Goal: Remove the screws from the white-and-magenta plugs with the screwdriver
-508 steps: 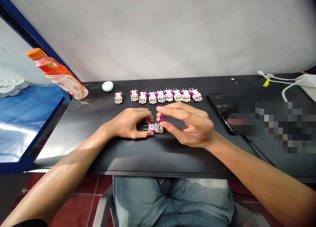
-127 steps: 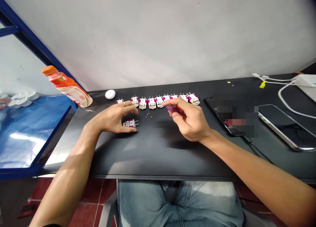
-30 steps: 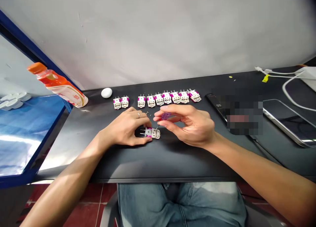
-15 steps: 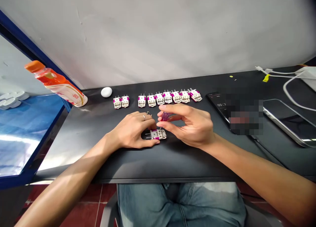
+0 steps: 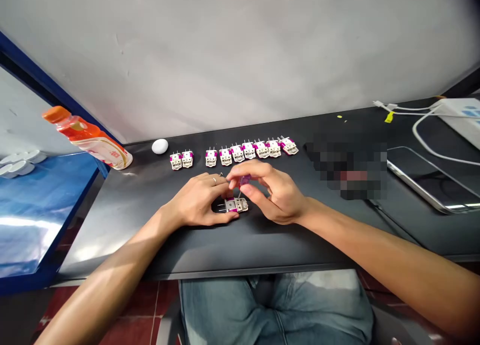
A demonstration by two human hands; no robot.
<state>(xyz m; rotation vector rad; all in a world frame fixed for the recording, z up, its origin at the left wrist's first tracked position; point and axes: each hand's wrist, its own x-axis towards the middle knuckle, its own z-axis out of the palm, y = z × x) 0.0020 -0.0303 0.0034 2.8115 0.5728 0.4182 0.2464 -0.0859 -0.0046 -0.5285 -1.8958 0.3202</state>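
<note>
My left hand (image 5: 200, 200), with a ring on one finger, rests on the desk and grips an opened white and magenta electrical plug (image 5: 237, 205) between thumb and fingers. The plug lies flat, its metal pins pointing left under my palm. In my right hand (image 5: 275, 192) is a small screwdriver (image 5: 245, 179) with a see-through purple handle, pinched between thumb and fingers. Its thin shaft slants down to the plug's terminals; whether the tip sits in a screw I cannot tell. Tiny brass-coloured bits (image 5: 221, 174) lie just behind my left fingers.
Several similar plugs (image 5: 248, 149) stand in a row toward the wall, with two more plugs (image 5: 181, 160) left of them. A white egg-shaped object (image 5: 160, 146) and an orange bottle (image 5: 98, 144) are at the left. A phone (image 5: 431, 179), white cables (image 5: 420, 127) and a blurred patch occupy the right.
My right hand has shifted its fingers around the screwdriver handle, the index finger now reaching further over it. My left hand still holds the plug. The view has turned slightly.
</note>
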